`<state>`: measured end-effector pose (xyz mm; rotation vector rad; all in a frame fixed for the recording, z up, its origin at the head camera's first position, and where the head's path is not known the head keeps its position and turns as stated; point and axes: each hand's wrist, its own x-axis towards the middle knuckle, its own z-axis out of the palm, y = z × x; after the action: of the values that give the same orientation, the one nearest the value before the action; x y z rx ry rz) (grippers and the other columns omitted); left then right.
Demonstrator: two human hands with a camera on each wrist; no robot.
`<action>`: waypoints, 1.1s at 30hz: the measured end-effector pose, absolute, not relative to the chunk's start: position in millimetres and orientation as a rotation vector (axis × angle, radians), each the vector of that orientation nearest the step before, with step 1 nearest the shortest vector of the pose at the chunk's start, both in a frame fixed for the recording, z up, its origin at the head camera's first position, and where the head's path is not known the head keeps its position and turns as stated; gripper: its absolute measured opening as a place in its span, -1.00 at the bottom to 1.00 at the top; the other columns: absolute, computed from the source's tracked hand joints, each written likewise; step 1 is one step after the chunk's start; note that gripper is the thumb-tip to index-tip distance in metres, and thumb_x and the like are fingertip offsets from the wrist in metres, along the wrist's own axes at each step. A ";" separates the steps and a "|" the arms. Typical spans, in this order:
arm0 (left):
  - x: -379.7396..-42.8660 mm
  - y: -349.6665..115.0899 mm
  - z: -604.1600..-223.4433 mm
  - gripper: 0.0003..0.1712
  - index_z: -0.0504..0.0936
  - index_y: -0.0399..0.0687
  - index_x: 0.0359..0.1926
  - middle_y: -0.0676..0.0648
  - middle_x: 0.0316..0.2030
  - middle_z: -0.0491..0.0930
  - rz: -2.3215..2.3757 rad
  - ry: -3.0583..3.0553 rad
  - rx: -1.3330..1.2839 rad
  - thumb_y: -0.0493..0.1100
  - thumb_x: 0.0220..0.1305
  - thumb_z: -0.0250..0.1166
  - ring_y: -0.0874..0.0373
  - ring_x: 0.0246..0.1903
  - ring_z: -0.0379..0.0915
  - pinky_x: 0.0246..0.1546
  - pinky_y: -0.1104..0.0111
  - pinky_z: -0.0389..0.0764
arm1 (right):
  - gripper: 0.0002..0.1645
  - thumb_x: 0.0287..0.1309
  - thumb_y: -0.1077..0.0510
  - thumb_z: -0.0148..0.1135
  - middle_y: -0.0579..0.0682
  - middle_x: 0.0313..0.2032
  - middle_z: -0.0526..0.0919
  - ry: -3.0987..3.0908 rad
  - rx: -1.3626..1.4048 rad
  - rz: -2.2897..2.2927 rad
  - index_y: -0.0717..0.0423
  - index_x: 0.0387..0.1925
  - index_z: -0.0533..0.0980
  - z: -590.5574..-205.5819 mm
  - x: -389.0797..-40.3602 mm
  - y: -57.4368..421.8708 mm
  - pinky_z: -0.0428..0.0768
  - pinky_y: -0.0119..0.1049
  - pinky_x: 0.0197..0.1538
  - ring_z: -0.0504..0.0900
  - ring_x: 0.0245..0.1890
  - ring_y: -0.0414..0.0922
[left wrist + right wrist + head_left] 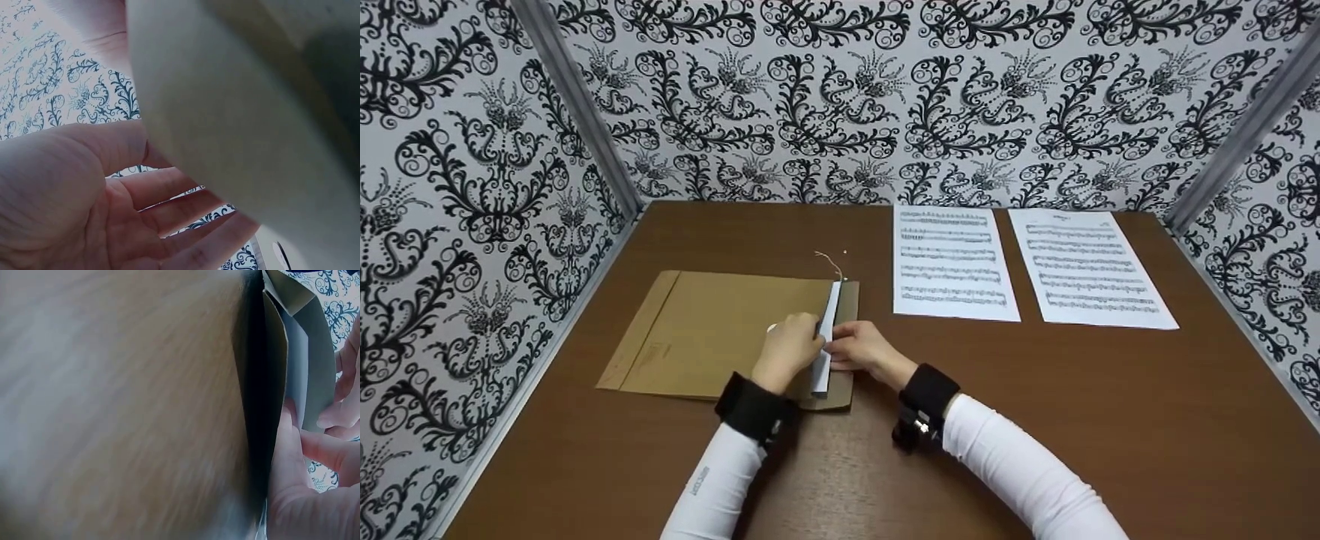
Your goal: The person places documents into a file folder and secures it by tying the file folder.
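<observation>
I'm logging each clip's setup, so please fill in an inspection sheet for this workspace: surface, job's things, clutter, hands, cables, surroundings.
Surface: brown table, wood-look top.
Job's things: brown envelope lying on the table, flap raised at its right end; thin string at its far edge.
Clutter: left music sheet and right music sheet, side by side, apart from the envelope.
Hands: left hand grips the raised flap; right hand pinches at the opening.
Cables: nothing seen.
Surroundings: black-and-white patterned walls, grey corner posts.

- My brown envelope (727, 322) lies on the tabletop (1072, 420), nearer its left edge than its right, faintly stamped.
- I hold it by its parted mouth, a pale layer (820, 375) showing, string (830, 260) trailing beyond.
</observation>
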<state>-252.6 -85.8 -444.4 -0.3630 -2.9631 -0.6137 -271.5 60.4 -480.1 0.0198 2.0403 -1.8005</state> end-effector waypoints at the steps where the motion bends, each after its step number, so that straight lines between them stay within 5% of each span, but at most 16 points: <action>1: -252.3 -85.7 -444.5 -0.88 0.66 -0.28 -0.35 -0.32 -0.23 0.76 -0.614 -2.961 -0.363 -0.27 0.21 0.30 -0.25 -0.21 0.73 -0.23 -0.08 0.67 | -0.60 0.28 0.40 0.18 0.09 -0.21 0.73 2.034 0.019 -1.803 0.45 0.14 0.53 -480.4 -271.4 59.6 0.78 -0.39 -0.21 0.72 -0.40 -0.23; 10: -252.5 -86.6 -444.0 -0.90 0.66 -0.26 -0.37 -0.32 -0.24 0.76 -0.627 -2.959 -0.361 -0.28 0.23 0.28 -0.25 -0.23 0.73 -0.25 -0.08 0.67 | -0.57 0.33 0.40 0.09 0.10 -0.20 0.70 2.029 0.026 -1.803 0.46 0.20 0.49 -483.3 -272.6 48.7 0.79 -0.31 -0.12 0.71 -0.36 -0.22; 18: -253.5 -86.6 -439.5 -0.86 0.69 -0.30 -0.28 -0.32 -0.21 0.76 -0.632 -2.996 -0.355 -0.28 0.30 0.26 -0.26 -0.16 0.73 -0.17 -0.09 0.69 | -0.57 0.35 0.36 0.12 0.37 0.00 0.72 2.049 0.031 -1.791 0.46 0.20 0.47 -486.6 -273.8 40.8 0.79 -0.16 -0.02 0.82 -0.13 0.02; 28: -256.0 -86.8 -437.7 -0.80 0.70 -0.32 -0.20 -0.32 -0.16 0.76 -0.647 -3.038 -0.343 -0.24 0.32 0.25 -0.27 -0.14 0.73 -0.11 -0.09 0.69 | -0.58 0.41 0.31 0.03 0.02 -0.31 0.72 2.052 -0.007 -1.695 0.36 0.22 0.52 -484.9 -274.3 35.2 0.80 -0.13 -0.05 0.73 -0.36 -0.18; 33: -255.7 -88.2 -438.7 -0.79 0.72 -0.33 -0.17 -0.33 -0.16 0.77 -0.670 -3.019 -0.354 -0.26 0.29 0.25 -0.27 -0.14 0.73 -0.12 -0.10 0.69 | -0.57 0.43 0.31 0.01 0.05 -0.27 0.71 2.035 -0.024 -1.673 0.36 0.25 0.50 -484.7 -274.6 35.6 0.79 -0.12 -0.02 0.71 -0.35 -0.16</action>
<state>-255.7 -88.2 -438.7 -0.3537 -3.0190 -0.6703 -274.6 35.6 -484.7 -0.0243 2.0349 -1.6729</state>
